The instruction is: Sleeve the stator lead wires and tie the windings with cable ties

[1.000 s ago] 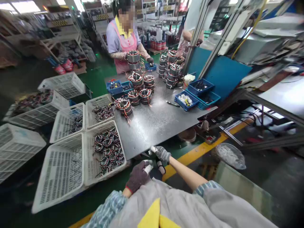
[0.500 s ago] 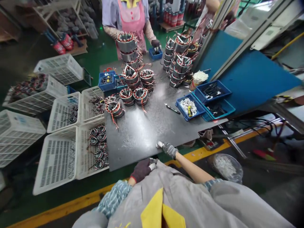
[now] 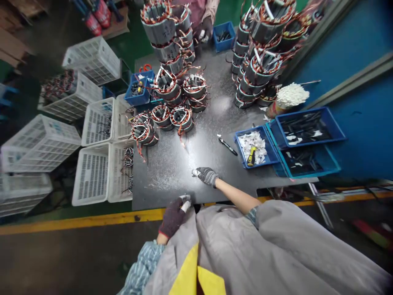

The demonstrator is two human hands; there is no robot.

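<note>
Hands: left hand [image 3: 172, 218] in a dark knit glove, fingers curled at the bench's near edge, a small pale item at the fingertips; cannot tell whether it is gripped or is fingertip wrapping. Right hand [image 3: 207, 176] in a grey knit glove, fingers together and extended, white at the tips, low over the bench; cannot tell whether it touches the surface or holds anything.
Under hands: dark steel workbench [image 3: 162, 184].
Ahead of hands: copper-wound motor stators [image 3: 181, 119] with red and orange leads, in stacks on the bench.
Right of hands: blue tray [image 3: 254, 147] of white paper scraps with a yellow-handled tool [image 3: 251, 155]; black pen [image 3: 227, 146] lying on the bench nearby.
Left of hands: white plastic crates [image 3: 95, 172] holding more wound stators.
Far beyond hands: co-worker's gloved hand [image 3: 206, 28], partly hidden by a stack, beside a small blue tray [image 3: 223, 36].
Writing: none readable; red canisters [image 3: 101, 14] cut off at the top edge, blurred.
</note>
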